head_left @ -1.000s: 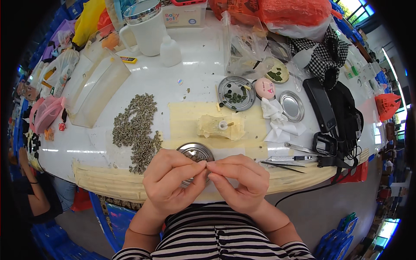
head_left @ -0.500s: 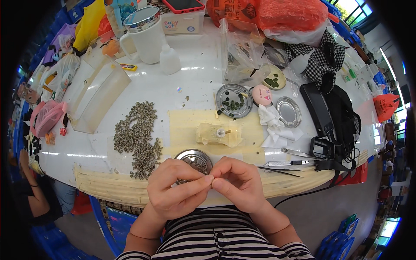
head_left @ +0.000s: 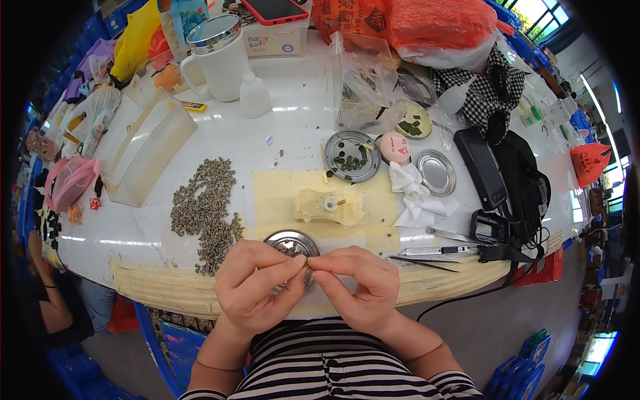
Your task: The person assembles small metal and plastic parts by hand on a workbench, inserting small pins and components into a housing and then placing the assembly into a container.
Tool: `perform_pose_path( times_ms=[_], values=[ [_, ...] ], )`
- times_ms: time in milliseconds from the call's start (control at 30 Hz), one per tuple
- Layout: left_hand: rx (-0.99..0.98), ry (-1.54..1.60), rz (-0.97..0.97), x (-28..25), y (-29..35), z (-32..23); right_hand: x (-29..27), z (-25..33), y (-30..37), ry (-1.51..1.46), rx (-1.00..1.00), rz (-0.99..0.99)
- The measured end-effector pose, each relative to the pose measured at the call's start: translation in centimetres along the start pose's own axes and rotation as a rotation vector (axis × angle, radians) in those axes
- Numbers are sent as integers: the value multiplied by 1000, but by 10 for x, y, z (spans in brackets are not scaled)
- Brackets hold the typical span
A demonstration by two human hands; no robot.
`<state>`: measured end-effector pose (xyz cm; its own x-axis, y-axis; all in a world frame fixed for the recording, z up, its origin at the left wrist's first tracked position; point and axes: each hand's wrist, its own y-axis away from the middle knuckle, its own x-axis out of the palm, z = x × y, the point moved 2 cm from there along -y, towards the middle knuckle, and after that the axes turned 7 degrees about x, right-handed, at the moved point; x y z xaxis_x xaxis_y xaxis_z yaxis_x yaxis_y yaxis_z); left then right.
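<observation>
My left hand (head_left: 257, 283) and my right hand (head_left: 357, 283) meet fingertip to fingertip over the table's near edge. Both are pinched closed around something tiny, mostly hidden by the fingers, too small to name. Partly behind my left hand sits a round metal dish (head_left: 291, 237) with small greyish pieces in it. To its left spreads a pile of many small grey-brown metallic pieces (head_left: 210, 213). Beyond the dish, a tape-wrapped block (head_left: 313, 207) with a small white peg-like part on top rests on a yellowish taped patch (head_left: 273, 183).
At mid-right lie a metal dish of dark green pieces (head_left: 351, 157), a pink round container (head_left: 395, 147), crumpled tissue (head_left: 410, 193) and an empty metal lid (head_left: 437, 172). Tweezers (head_left: 450, 235), a craft knife (head_left: 427, 251) and a black power bank (head_left: 481, 170) sit farther right. A white mug (head_left: 217, 63) stands at back left.
Both hands have shifted slightly left, and the fingertips have parted a little, showing a speck of the small piece. The whole view has moved slightly.
</observation>
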<state>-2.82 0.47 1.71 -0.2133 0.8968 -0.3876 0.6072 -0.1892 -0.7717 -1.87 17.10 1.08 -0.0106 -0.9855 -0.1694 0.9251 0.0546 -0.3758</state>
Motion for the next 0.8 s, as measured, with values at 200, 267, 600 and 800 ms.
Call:
perform_pose_path(
  times_ms=[200,267,600,800],
  values=[
    [65,39,23,-1,-2,-1,-1,-6,3,-239,260,159],
    [56,63,28,-1,-2,-1,0,-11,4,-346,343,179],
    [14,23,18,1,-2,0,0,-4,4,-51,51,33],
    [-2,24,-8,0,0,1,1,-1,0,24,10,2]
  ],
)
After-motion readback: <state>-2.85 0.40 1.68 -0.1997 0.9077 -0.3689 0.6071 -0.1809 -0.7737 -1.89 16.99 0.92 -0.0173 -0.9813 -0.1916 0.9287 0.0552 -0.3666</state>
